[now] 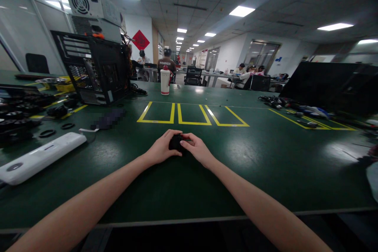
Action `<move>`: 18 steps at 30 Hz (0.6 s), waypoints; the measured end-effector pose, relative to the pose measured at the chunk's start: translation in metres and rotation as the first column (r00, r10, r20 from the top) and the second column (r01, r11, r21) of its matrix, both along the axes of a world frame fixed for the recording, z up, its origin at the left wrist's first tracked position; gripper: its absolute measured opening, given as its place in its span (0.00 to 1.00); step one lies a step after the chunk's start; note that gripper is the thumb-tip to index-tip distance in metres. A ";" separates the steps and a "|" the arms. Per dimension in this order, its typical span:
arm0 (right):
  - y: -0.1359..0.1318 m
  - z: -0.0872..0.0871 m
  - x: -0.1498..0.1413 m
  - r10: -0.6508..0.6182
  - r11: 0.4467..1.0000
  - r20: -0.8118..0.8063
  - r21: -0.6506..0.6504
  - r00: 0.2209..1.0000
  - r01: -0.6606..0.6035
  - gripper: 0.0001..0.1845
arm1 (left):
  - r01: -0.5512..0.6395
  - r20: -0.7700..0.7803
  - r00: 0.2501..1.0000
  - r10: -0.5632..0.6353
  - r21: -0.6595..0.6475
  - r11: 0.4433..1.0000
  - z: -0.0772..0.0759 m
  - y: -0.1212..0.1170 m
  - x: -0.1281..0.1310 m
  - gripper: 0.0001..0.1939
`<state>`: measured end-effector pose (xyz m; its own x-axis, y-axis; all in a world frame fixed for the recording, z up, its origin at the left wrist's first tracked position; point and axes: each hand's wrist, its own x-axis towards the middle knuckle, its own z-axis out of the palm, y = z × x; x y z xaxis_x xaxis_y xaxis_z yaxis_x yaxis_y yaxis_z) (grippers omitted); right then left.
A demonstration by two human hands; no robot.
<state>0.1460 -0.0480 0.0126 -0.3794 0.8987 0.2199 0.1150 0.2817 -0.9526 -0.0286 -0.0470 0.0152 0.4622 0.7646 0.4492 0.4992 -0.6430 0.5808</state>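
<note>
The big green bench [227, 183] holds everything here. A black computer case [102, 67] stands on the left. Three yellow tape shapes [194, 123] lie in a row past the hands, and a white cup [165, 82] stands behind them. The left hand [163, 145] curls around a small black thing [175, 142], and the right hand [198, 150] pinches its other side. So it sits between both hands, near the middle; I can't tell if it touches the bench. The step now looks like working on it with fingertips. The next move seems to need a steady left grip and gentle right fingers.
</note>
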 end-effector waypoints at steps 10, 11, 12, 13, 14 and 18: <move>-0.003 0.003 -0.001 0.031 0.999 -0.044 0.020 0.999 -0.031 0.10 | 0.001 0.001 1.000 -0.001 0.004 1.000 -0.001 0.001 0.000 0.33; -0.004 0.003 -0.001 0.028 0.999 -0.042 0.020 0.999 -0.028 0.09 | 0.000 0.000 1.000 0.000 0.003 1.000 -0.001 0.001 -0.001 0.33; -0.004 0.003 -0.002 0.025 1.000 -0.041 0.019 0.999 -0.024 0.09 | 0.000 -0.002 1.000 0.000 0.001 1.000 -0.001 0.001 -0.001 0.33; -0.003 0.003 -0.002 0.021 1.000 -0.039 0.018 0.999 -0.020 0.09 | -0.001 -0.002 1.000 0.001 0.000 1.000 -0.001 0.001 -0.001 0.33; -0.003 0.002 -0.002 0.018 1.000 -0.038 0.018 0.999 -0.017 0.09 | 0.002 -0.004 1.000 -0.002 -0.002 1.000 -0.001 0.000 -0.001 0.33; -0.002 0.002 -0.003 -0.011 0.999 -0.029 0.035 1.000 0.012 0.11 | 0.003 0.007 1.000 -0.003 -0.004 1.000 -0.001 0.001 0.000 0.33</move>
<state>0.1429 -0.0501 0.0142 -0.3618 0.8946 0.2623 0.0917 0.3141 -0.9450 -0.0284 -0.0459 0.0146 0.4610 0.7653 0.4491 0.4934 -0.6417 0.5872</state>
